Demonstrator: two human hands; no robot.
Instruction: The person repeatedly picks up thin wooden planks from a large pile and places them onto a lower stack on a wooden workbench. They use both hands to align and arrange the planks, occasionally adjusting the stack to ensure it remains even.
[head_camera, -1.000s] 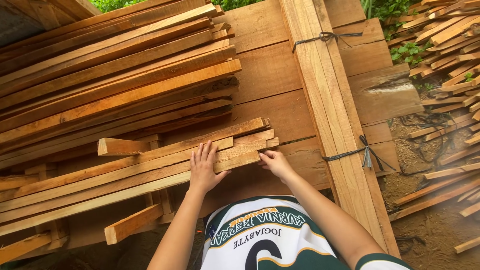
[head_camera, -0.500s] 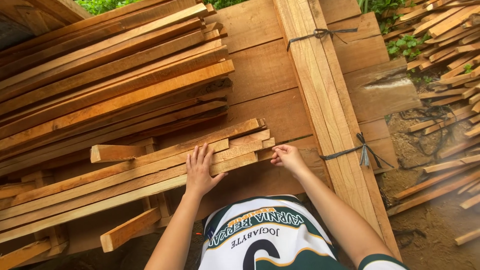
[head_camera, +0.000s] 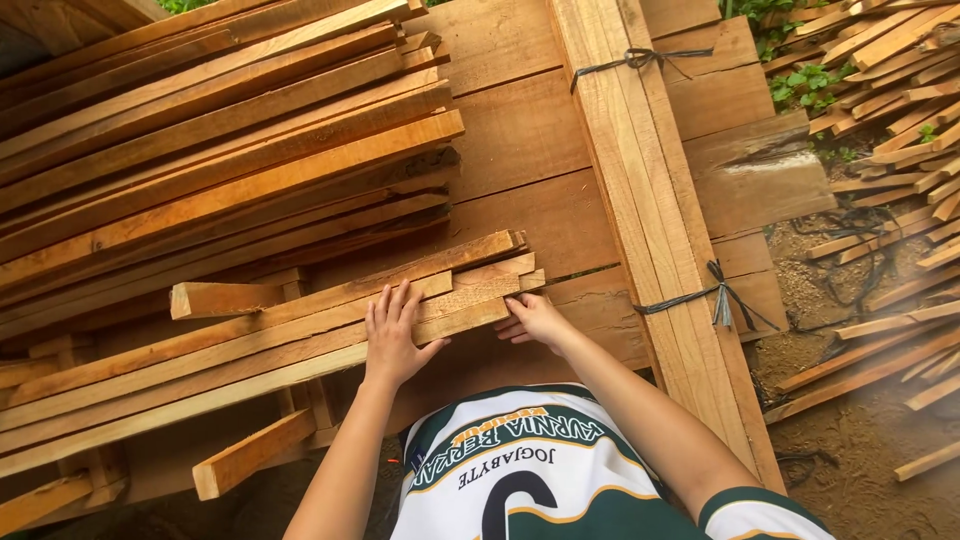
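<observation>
Keep your left hand (head_camera: 392, 335) flat, fingers spread, on the wooden slats (head_camera: 300, 330) while your right hand (head_camera: 532, 318) grips their ends, squaring them flush together.

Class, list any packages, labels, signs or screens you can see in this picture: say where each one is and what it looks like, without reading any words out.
No packages, signs or screens.
Shirt print: bottom centre, curved yellow and dark lettering on a white and green shirt.
Tied bundle of wood strips: right of centre, long, pale, bound with dark cord.
</observation>
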